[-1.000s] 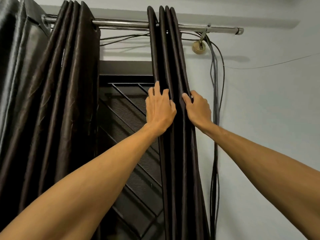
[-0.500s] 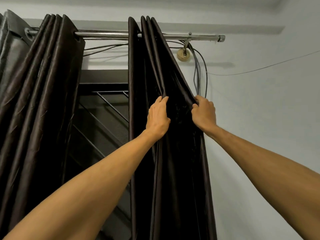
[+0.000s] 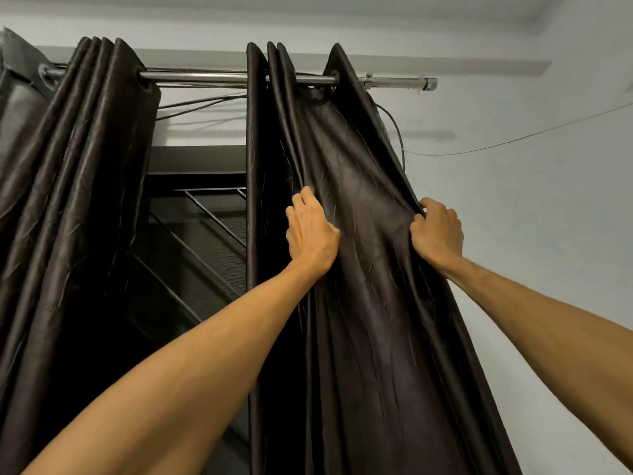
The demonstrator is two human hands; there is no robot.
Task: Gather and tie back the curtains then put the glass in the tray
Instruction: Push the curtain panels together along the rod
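Dark brown satin curtain hangs from the chrome rod. Left hand grips an inner fold; right hand grips its right edge (bare wall beyond). Cables run behind.

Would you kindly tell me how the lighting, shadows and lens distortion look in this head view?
Head view: soft, even light; the curtain rod throws a faint shadow on the wall; the held curtain shows a dull sheen; the window grille is dim; left hand and right hand are sharp; wide-angle stretches the frame's edges.
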